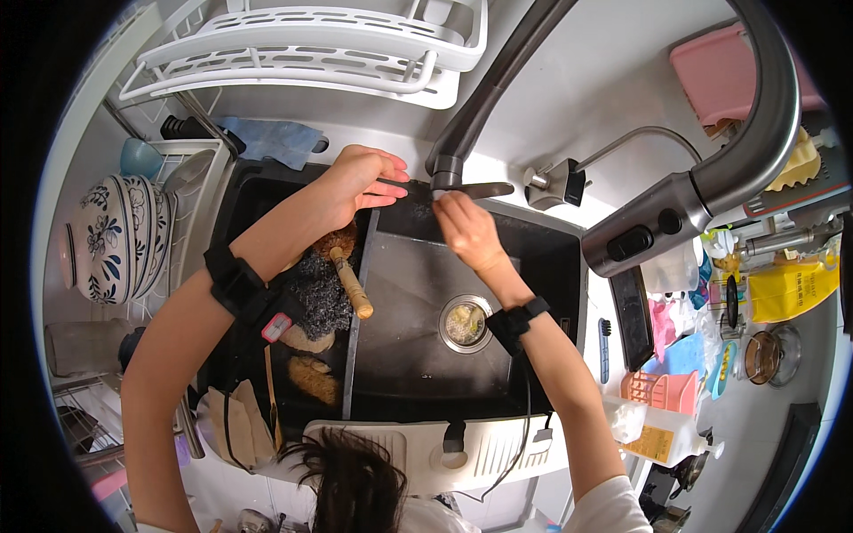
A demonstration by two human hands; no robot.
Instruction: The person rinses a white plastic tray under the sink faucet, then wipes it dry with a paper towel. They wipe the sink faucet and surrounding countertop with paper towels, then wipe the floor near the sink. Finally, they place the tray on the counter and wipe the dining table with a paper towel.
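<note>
My right hand (466, 230) is at the base of the dark metal faucet (448, 163), fingers bunched beside its lever, at the back rim of the black double sink. Whether the fingers hold something small and pale there cannot be told. My left hand (366, 183) hovers over the sink's back edge, left of the faucet, fingers spread and empty. Below it in the left basin lie a wooden-handled brush (350, 283), steel wool scourers (320, 293) and brown fibrous scrubbers (313, 380). The right basin (406, 320) has a drain strainer (465, 322) with food scraps in it.
A white rack (320, 76) hangs above the back rim. Patterned bowls (106, 240) stand in a dish rack at left. The large pull-out spout (646, 223) reaches over the right side, near a small brush (604, 350). A cream drainboard (496, 460) lies along the front edge.
</note>
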